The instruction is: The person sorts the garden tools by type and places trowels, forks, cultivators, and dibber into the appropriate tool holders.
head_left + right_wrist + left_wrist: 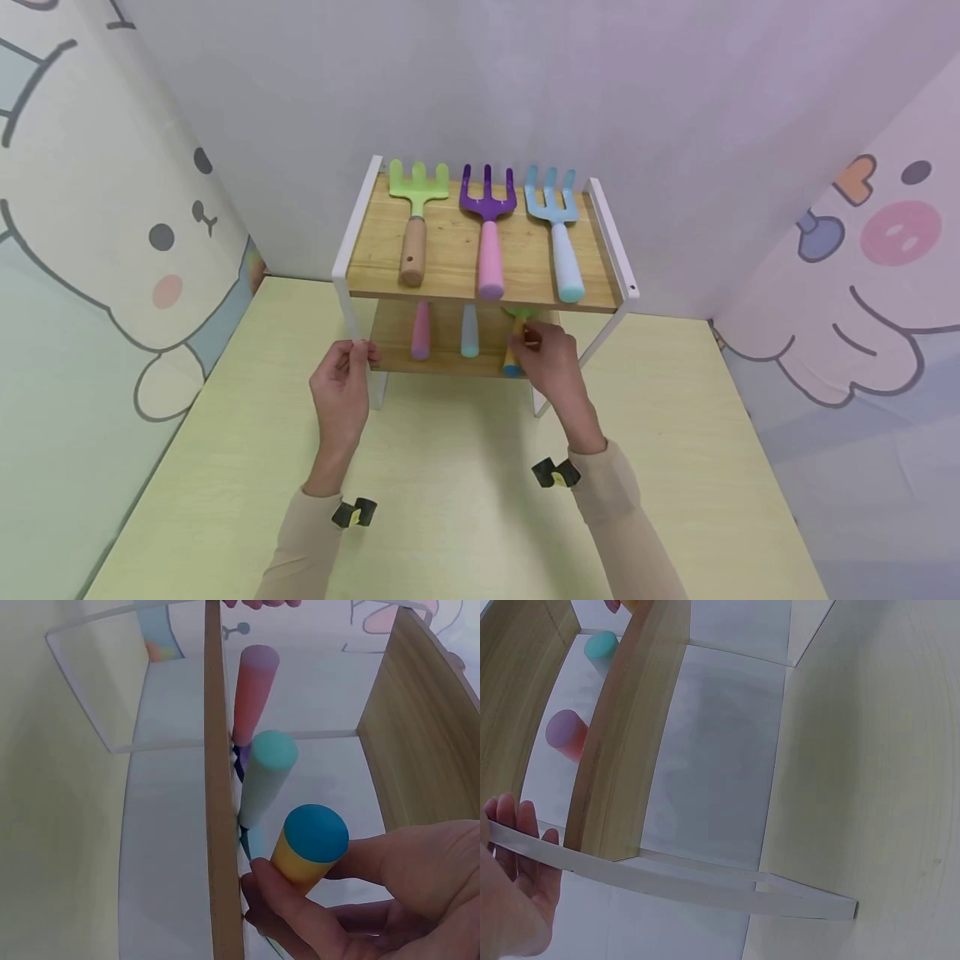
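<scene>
My right hand (551, 358) pinches a yellow tool handle with a blue end (316, 832) between thumb and fingers at the right of the lower shelf (442, 367). A bit of green shows at its far end, under the upper board. My left hand (341, 392) grips the white left post (667, 889) of the two-tier rack, its fingers behind the post. Beside the yellow handle lie a pale handle with a teal end (268, 776) and a pink handle with a mauve end (255, 690). Their heads are mostly hidden beneath the upper shelf.
On the upper shelf (453, 258) lie three hand forks: a green one with a wooden handle (414, 250), a purple one with a pink handle (490, 258) and a light blue one (564, 258). The rack stands on a pale table (435, 500) against a grey wall (480, 83).
</scene>
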Demonstrator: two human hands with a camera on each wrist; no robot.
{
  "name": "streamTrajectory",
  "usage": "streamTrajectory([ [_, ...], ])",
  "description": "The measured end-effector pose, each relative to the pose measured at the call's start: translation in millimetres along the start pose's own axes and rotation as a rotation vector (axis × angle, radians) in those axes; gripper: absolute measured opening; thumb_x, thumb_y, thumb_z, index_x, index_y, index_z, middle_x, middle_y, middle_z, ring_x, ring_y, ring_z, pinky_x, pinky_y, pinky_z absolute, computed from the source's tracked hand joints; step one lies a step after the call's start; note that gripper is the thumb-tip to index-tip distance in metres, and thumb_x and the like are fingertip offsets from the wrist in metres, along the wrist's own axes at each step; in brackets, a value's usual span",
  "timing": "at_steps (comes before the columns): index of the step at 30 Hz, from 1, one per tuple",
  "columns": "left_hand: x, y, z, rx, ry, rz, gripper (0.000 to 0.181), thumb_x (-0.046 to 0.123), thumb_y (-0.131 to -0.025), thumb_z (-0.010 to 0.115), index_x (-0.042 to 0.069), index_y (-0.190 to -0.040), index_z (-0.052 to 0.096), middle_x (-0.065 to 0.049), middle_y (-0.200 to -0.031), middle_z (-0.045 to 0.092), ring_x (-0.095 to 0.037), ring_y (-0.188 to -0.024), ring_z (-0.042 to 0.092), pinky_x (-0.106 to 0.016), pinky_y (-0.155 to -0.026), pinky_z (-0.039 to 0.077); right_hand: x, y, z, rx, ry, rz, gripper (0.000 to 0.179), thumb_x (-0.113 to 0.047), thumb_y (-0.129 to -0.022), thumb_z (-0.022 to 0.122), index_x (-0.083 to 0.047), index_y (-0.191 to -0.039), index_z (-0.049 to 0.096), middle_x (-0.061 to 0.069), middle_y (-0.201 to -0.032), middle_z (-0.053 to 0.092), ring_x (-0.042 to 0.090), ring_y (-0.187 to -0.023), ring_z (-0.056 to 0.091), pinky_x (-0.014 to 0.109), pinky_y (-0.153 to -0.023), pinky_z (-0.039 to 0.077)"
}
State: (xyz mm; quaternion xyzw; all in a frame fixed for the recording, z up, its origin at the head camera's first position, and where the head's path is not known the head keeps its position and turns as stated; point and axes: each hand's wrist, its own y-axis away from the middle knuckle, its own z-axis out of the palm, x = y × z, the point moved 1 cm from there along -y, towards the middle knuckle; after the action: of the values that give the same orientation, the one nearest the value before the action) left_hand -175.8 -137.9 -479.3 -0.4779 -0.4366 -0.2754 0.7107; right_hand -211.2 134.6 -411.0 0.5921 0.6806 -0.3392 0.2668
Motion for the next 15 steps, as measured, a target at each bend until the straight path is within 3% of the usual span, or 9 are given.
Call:
streamTrajectory([
  [7,0.5,-0.4,1.4,0.004,-0.004,0.006,0.024,0.002,-0.105,0.056,-0.019,-0.095,0.061,-0.026,-0.089,0.066,-0.015,-0.080,0.070,-0.020,-0.080,0.055,-3.0,-7.5,-5.0,-0.047,0.030,0.013,0.021,-0.008,-0.099,0.063,0.009,-0.108,0.070,0.026,-0.107,0.073,0.038,-0.095,0.074,0.046,-0.079,0.061],
  [15,1.0,0.1,1.6,0.006,0.013,0.003,0.024,0.002,-0.105,0.057,-0.019,-0.094,0.060,-0.019,-0.088,0.068,-0.013,-0.080,0.069,-0.020,-0.080,0.056,-0.8,-8.6,-6.9,-0.032,0.074,0.038,0.028,-0.010,-0.102,0.059,0.012,-0.120,0.066,0.027,-0.113,0.071,0.038,-0.103,0.071,0.050,-0.088,0.058],
])
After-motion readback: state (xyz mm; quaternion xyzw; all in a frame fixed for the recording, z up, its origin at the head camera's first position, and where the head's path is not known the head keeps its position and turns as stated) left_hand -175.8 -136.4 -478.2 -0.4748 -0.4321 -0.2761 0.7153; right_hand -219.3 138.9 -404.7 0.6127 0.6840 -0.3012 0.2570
